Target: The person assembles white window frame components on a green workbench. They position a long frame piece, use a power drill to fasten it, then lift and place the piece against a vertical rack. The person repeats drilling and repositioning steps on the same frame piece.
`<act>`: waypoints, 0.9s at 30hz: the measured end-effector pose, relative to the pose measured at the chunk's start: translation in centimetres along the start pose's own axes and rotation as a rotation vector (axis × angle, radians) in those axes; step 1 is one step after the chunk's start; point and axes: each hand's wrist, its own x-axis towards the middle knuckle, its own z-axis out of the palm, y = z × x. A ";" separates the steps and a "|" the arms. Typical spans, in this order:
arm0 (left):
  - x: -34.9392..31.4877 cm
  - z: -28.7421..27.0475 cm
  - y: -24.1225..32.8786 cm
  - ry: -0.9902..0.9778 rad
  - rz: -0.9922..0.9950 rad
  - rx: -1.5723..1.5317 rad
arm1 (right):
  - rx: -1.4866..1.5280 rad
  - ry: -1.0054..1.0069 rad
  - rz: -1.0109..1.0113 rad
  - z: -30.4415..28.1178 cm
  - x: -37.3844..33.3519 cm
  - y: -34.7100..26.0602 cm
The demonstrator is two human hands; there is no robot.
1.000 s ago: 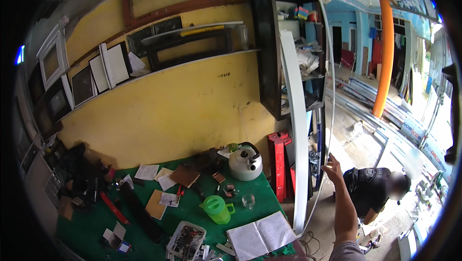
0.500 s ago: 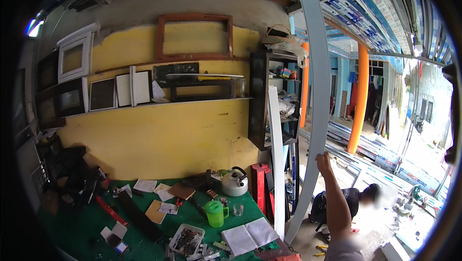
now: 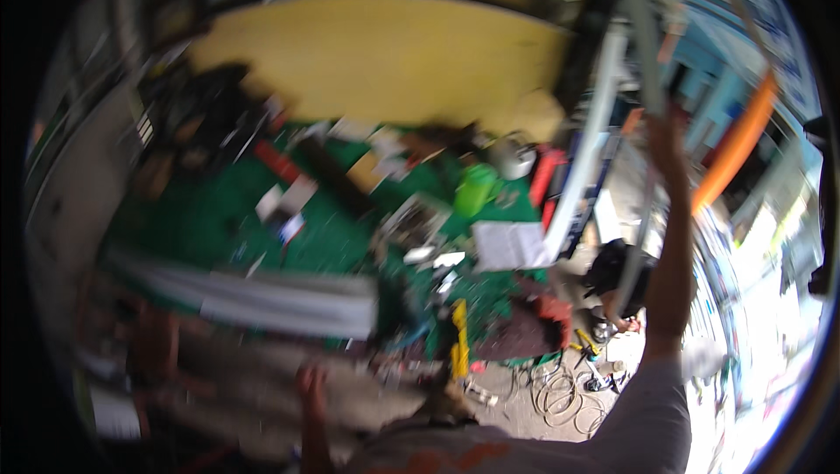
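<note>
My right arm is raised, and my right hand [image 3: 667, 143] is closed round a long grey metal profile [image 3: 644, 37]. The profile stands upright and tilted, its lower end down near the floor. My left hand [image 3: 311, 385] is low in front of me, below the near edge of the green table [image 3: 206, 225]; motion smears its fingers. Nearest to it on the table edge is a stack of long white-grey strips [image 3: 289, 303]. A white profile [image 3: 595, 137] leans beside the table's right end.
A person [image 3: 617, 268] crouches beyond the profile's lower end. Coiled cable [image 3: 560, 395] and yellow-handled tools [image 3: 586, 345] lie on the floor. The table holds a green jug [image 3: 475, 190], a kettle [image 3: 514, 157], an open notebook [image 3: 510, 245] and a tray of small parts [image 3: 416, 222]. An orange pillar [image 3: 737, 146] stands right.
The view has tilted down and blurred, bringing my left hand and the floor into sight. My right hand still grips the grey profile, which now shows a narrower face.
</note>
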 end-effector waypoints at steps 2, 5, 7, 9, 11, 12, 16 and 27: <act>0.4 4.9 5.5 -0.251 0.090 -0.284 | 0.087 -0.165 -0.181 -3.2 -2.8 -7.5; -0.9 10.8 15.3 -0.657 0.122 -0.318 | 0.319 -0.271 -0.447 -3.5 -9.5 -19.2; -1.9 13.1 20.6 -0.835 0.158 -0.368 | 0.349 -0.331 -0.727 -2.3 -14.0 -26.4; -3.4 14.6 23.8 -0.890 0.077 -0.485 | 0.303 -0.539 -0.703 -0.4 -18.3 -32.8; -4.4 14.7 24.5 -0.836 0.022 -0.627 | 0.340 -0.551 -0.810 1.8 -22.6 -38.6; -4.4 14.2 24.0 -0.792 -0.036 -0.623 | 0.367 -0.562 -0.805 3.0 -25.0 -41.1; -3.2 10.8 19.6 -0.388 -0.162 -0.687 | 0.474 -0.731 -0.812 8.6 -32.5 -48.3; 10.4 -9.2 11.0 0.048 -0.346 -0.743 | 0.691 -1.318 -0.508 19.1 -43.6 -35.3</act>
